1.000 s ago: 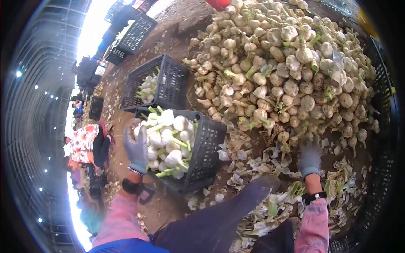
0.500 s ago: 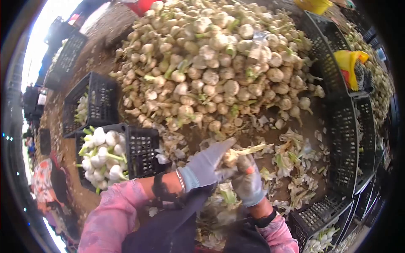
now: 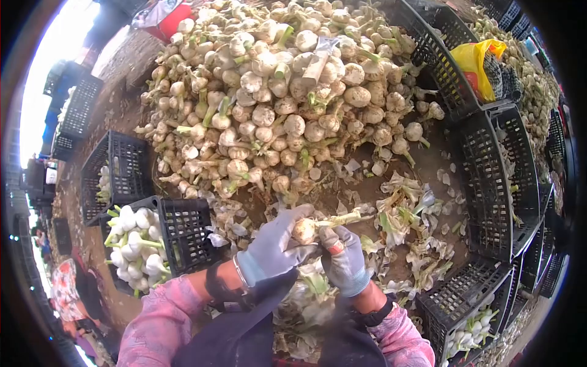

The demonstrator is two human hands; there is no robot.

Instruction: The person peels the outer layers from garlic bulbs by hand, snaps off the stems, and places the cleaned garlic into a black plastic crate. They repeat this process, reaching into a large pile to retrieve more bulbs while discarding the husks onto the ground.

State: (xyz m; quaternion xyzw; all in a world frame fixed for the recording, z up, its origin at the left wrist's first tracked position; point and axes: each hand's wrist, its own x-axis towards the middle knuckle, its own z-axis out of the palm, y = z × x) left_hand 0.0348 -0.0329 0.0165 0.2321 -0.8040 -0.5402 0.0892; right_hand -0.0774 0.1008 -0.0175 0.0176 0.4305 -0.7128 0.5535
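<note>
Between my gloved hands is a dirty garlic bulb, its long pale stem pointing right. My left hand, in a grey glove, wraps its fingers around the bulb from the left. My right hand, also gloved and with an orange band on one digit, is closed at the neck of the garlic, just under the stem. Whether a small tool sits inside the right hand is hidden. Beyond the hands rises a big heap of unpeeled garlic. Loose papery skins lie to the right of them.
A black crate of cleaned white garlic stands at left, with another crate behind it. Black crates line the right side. A yellow bag hangs over one. A red bucket stands at the far left. Someone in patterned clothing is at left.
The view has shifted, so the heap and crates sit further left. Both hands stay on the garlic, and its bulb now shows more plainly between them.
</note>
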